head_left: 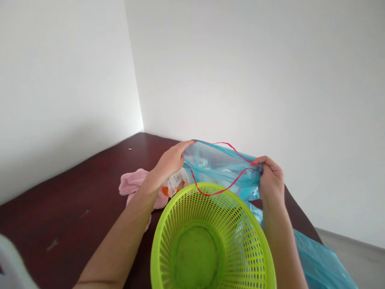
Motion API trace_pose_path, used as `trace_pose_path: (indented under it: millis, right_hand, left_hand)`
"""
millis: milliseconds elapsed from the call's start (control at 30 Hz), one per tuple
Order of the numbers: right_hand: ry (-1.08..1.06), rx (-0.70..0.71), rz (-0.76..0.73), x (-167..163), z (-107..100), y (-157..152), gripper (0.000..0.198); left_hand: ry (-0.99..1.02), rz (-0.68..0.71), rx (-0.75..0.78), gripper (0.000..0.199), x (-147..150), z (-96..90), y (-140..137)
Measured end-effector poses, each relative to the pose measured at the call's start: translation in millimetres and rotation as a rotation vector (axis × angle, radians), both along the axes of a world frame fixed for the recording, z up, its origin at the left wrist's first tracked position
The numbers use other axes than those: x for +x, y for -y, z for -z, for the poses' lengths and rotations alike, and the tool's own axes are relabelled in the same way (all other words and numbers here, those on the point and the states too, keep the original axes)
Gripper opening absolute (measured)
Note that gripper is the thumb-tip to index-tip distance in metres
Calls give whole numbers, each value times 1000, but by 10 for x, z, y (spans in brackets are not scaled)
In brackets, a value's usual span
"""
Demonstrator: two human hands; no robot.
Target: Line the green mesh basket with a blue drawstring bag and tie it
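Between my two hands a thin blue plastic drawstring bag (219, 160) is stretched out, its mouth spread wide. A red drawstring (210, 194) loops loosely from its rim. My left hand (173, 158) grips the bag's left edge, thumb and fingers pinched on the film. On the right side, my right hand (272, 176) is closed around the rim and part of the red string. Directly below and nearer to me stands a lime-green perforated plastic basket (195, 257), its inside bare. The basket's far rim lies just under the hanging string.
A pink cloth (132, 182) and a crumpled white plastic bag with orange print (176, 182) lie behind my left forearm. More blue plastic film (325, 261) hangs over the right edge of the dark red table (75, 192). White walls rise behind it.
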State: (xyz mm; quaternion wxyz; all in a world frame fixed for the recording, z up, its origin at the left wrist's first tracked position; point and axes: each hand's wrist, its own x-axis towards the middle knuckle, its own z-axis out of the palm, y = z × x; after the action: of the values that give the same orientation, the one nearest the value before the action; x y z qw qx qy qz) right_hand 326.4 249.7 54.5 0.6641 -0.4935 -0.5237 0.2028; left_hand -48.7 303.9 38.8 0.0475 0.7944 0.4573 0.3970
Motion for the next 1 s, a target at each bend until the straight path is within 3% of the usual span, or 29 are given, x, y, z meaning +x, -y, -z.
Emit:
trace_pose_path:
  millis: [133,300,400,467,533,667,767,900,1000]
  right_hand:
    - [248,-96,-70,20,-159,233,26]
    - [694,-135,301,-6,-212,413,40]
    - [684,-119,403,49,-183,380,28]
    - [604,-7,408,108,-168,331,15]
    - [522,133,335,161,-161,294,11]
    - [480,315,101,201,-160,286,24]
    - [574,367,-11,178,-171,319,33]
    - [578,430,-43,106,-229,397,64]
    - [592,493,-186,88,-261,446,59]
  left_hand:
    - [-66,-34,-85,106,-50,22,14]
    - [-117,-29,-79,116,-109,68,-27]
    - [-135,-29,-85,119,-116,88,-54]
    - [-135,-41,-104,120,-111,95,-64]
    - [-137,-59,-128,121,-104,99,-68]
    - [-160,-86,-171,117,-87,100,-66]
    - [-163,-107,-190,114,-64,89,-55]
    - [-156,-139,-218,114,-35,66,-41]
    - [-159,-150,-225,115,-33,67,-47]
